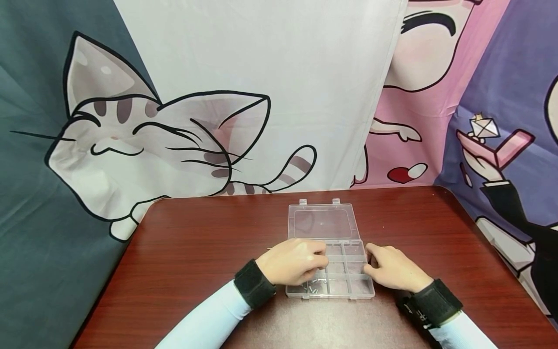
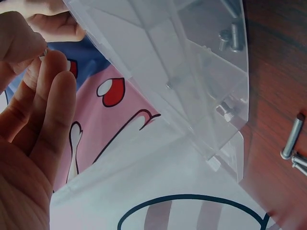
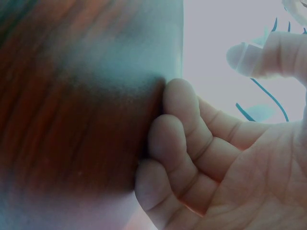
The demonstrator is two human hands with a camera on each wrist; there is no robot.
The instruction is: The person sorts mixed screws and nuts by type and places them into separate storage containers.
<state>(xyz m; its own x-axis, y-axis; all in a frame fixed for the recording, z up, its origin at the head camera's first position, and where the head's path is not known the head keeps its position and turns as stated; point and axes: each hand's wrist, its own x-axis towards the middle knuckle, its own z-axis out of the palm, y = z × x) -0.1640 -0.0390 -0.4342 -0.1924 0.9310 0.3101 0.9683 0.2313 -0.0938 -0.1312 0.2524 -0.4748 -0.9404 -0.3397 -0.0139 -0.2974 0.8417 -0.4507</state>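
Observation:
A clear plastic compartment box [image 1: 362, 289] lies on the table with its lid [image 1: 322, 223] folded back. My left hand [image 1: 296, 261] is over the box's left side, thumb and forefinger pinched together; a tiny glint of a metal piece [image 2: 44, 51] shows between their tips, its kind mostly hidden. Metal screws [image 2: 235, 37] lie in the box's compartments, several of them in the near left one. My right hand [image 1: 390, 266] is at the box's right edge, with its fingertips [image 3: 168, 136] loosely bent against the table and its thumb apart from them.
More metal screws [image 2: 292, 136] lie loose on the brown table [image 1: 196, 242], left of the box. Behind the table's far edge hang cloths with a cartoon cat [image 1: 117, 145] and other printed figures.

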